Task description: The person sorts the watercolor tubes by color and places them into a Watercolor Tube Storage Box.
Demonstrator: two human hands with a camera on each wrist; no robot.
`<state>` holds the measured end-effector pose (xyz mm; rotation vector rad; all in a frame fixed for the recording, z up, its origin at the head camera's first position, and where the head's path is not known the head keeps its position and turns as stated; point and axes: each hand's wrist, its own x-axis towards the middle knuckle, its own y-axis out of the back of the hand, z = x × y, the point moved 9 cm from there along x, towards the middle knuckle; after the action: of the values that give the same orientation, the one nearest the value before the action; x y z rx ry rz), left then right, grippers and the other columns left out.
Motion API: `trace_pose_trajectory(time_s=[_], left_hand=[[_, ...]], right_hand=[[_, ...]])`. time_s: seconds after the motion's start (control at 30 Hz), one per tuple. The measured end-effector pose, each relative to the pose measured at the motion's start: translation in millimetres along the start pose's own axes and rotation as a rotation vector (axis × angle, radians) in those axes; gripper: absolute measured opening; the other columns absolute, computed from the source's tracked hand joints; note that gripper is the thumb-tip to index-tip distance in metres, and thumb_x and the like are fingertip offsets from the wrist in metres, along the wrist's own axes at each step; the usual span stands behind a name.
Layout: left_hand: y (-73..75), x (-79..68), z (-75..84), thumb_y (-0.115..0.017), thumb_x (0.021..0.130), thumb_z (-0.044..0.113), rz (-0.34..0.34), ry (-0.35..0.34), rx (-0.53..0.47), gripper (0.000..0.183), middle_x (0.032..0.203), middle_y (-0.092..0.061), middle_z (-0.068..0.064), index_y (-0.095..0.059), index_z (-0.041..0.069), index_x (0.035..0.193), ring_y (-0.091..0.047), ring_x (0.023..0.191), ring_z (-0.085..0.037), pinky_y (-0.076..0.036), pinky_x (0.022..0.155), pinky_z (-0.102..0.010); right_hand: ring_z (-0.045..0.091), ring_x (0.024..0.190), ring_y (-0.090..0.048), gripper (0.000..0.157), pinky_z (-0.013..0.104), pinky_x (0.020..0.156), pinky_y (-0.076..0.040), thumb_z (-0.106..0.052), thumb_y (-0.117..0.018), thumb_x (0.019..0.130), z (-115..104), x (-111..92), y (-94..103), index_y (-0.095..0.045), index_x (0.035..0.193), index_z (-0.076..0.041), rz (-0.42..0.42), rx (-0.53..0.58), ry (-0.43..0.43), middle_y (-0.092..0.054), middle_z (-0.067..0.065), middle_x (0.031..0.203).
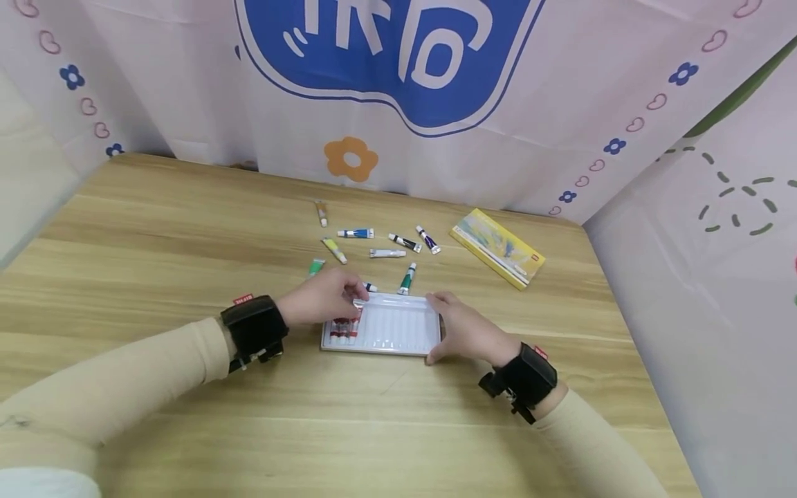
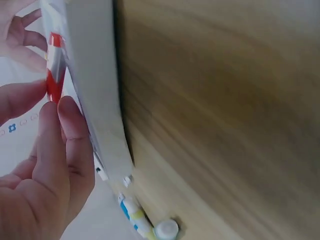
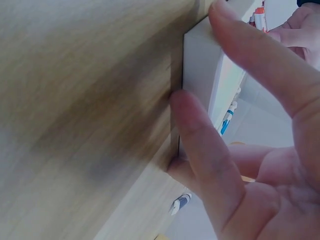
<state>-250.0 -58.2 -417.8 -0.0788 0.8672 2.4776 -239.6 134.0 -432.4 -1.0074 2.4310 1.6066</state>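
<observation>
A white ribbed paint tray (image 1: 398,326) lies on the table in front of me. Several red-banded paint tubes (image 1: 341,333) lie side by side in its left end. Over that end, my left hand (image 1: 320,299) pinches a red and silver paint tube (image 2: 56,70) between thumb and fingers. At the tray's right end my right hand (image 1: 468,330) holds it, the thumb at the near corner and fingers along the side and far corner. Just beyond the tray lie a dark green tube (image 1: 407,279) and a light green tube (image 1: 316,265), partly hidden by the left hand.
Farther back lie loose paint tubes: ochre (image 1: 321,213), blue (image 1: 355,234), yellow (image 1: 334,250), white (image 1: 387,254), black (image 1: 405,242) and purple (image 1: 427,239). A yellow box (image 1: 498,247) rests at the back right. A printed curtain (image 1: 205,104) hangs behind the wooden table (image 1: 349,429).
</observation>
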Motion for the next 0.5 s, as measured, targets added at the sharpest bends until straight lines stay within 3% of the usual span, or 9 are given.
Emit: trace_pose_trajectory(time_s=[0.27,0.5], left_hand=[[0.5,2.2,0.2,-0.079,0.088,0.005,-0.030,-0.016,0.139,0.018,0.106,-0.071,-0.006,-0.077,0.006,0.105,-0.060,0.084,-0.019,-0.053,0.076,-0.032],[-0.7,1.6,2.8,-0.079,0.089,0.007,-0.038,-0.050,0.251,0.015,0.101,-0.069,-0.003,-0.077,0.009,0.104,-0.058,0.085,-0.019,-0.053,0.077,-0.033]], right_hand=[[0.038,0.141,-0.041,0.114,0.047,0.116,-0.035,-0.019,-0.096,0.069,1.5,-2.6,0.3,-0.028,0.158,0.004,0.008,0.013,-0.003,-0.030,0.025,0.160],[0.038,0.142,-0.040,0.113,0.046,0.116,-0.034,-0.019,-0.096,0.070,-0.5,-1.5,0.7,-0.028,0.158,0.004,0.003,0.006,0.000,-0.030,0.025,0.160]])
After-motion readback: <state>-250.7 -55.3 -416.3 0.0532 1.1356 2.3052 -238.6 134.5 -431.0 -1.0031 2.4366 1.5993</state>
